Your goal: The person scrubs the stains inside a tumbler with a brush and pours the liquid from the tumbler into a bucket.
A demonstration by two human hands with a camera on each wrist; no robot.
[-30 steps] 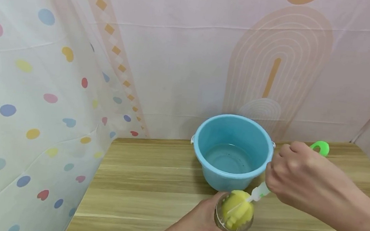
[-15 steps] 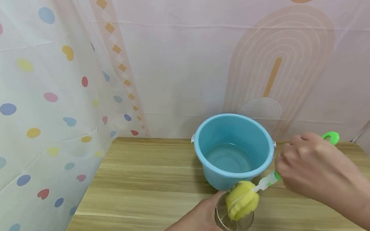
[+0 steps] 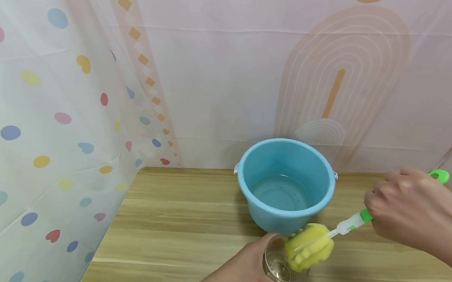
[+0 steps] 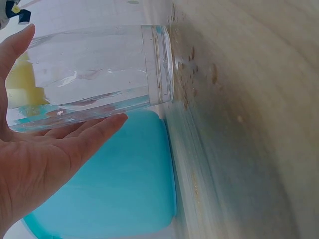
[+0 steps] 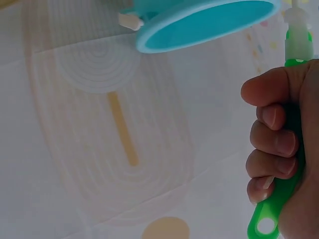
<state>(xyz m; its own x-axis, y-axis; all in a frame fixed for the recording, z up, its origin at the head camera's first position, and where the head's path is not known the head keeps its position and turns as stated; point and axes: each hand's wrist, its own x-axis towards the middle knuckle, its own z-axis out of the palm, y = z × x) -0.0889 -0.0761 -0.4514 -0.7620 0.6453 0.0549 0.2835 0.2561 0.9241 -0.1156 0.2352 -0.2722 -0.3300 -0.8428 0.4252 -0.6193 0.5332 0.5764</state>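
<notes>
My left hand [image 3: 244,270] grips a clear drinking glass [image 3: 277,269] round its side, thumb on one side and fingers on the other. In the left wrist view the glass [image 4: 99,74] has its base right at the tabletop. My right hand [image 3: 415,209] holds a sponge cup brush by its green handle [image 5: 274,201], the fist wrapped round it. The brush's yellow sponge head [image 3: 314,247] overlaps the right part of the glass's mouth in the head view, with the handle slanting up to the right. Through the glass wall, yellow sponge [image 4: 22,82] shows near the mouth.
A light blue bucket [image 3: 271,222] with some water in it stands just behind the glass. Water drops [image 4: 193,64] lie on the wooden tabletop [image 3: 168,226] by the glass base. Patterned cloth [image 3: 223,81] hangs behind and on the left.
My right hand has moved to the right with the brush, drawing the sponge head up from inside the glass to its right rim. The left hand and the glass have hardly moved.
</notes>
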